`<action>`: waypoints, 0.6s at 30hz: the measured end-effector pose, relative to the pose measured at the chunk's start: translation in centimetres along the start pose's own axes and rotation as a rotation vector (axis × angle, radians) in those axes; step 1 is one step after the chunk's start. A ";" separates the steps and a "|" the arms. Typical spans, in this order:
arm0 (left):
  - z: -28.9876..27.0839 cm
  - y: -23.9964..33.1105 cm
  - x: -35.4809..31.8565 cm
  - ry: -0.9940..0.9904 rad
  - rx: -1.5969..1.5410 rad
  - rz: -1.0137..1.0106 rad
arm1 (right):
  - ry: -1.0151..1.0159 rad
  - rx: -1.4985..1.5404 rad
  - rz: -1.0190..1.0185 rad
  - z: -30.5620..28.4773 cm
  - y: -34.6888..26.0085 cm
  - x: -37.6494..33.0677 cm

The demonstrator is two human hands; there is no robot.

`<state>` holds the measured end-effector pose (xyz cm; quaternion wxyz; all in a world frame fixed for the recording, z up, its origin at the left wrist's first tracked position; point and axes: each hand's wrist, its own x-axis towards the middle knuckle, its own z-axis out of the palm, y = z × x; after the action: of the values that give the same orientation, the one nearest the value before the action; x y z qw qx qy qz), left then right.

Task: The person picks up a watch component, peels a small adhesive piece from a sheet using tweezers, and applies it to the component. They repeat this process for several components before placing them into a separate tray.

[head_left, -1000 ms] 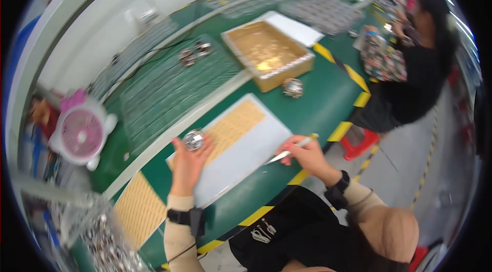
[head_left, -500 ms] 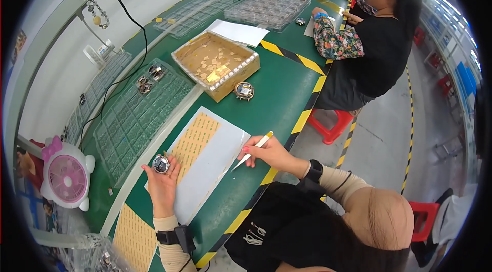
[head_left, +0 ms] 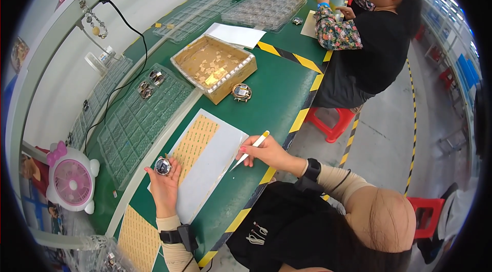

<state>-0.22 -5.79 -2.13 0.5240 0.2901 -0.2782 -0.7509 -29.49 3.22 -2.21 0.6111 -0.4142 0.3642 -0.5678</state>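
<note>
"White, slender and yellow-ended, a pointed tool (head_left: 253, 146) is clamped between the thumb and fingers of your right hand (head_left: 269, 154)."

"And the left?"

"Your left hand (head_left: 165, 190) is turned palm up and holds a round silver-and-black metal device (head_left: 163, 166) at its fingers, the thumb standing out to one side (how tightly the fingers grip behind it, I cannot tell)."

"And between them?"

"A pale grey rectangular sheet (head_left: 215, 164), with a tan printed strip (head_left: 197, 141) along the side nearer your left hand. The tool's tip is near the edge by your right hand; contact there is unclear."

"Farther out?"

"Beyond both hands, another round metal device (head_left: 241, 92) sits just beside an open brown cardboard box (head_left: 228, 87); a clear plastic compartment tray (head_left: 123, 144) lies past your left hand."
</note>
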 end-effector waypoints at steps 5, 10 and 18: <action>-0.4 0.1 -0.4 0.002 -0.005 -0.010 | 0.007 0.001 0.011 0.0 0.2 -0.2; 0.0 0.2 0.1 0.046 -0.004 -0.014 | 0.055 0.147 0.033 -0.6 -1.0 -1.7; 5.7 0.8 -2.4 -0.111 0.251 -0.002 | 0.061 0.054 -0.003 -4.1 -4.2 -6.1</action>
<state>-3.22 -3.09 2.63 0.4667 0.3117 -0.3981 -0.7256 -35.41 8.84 -0.11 0.6097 -0.3807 0.3667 -0.5906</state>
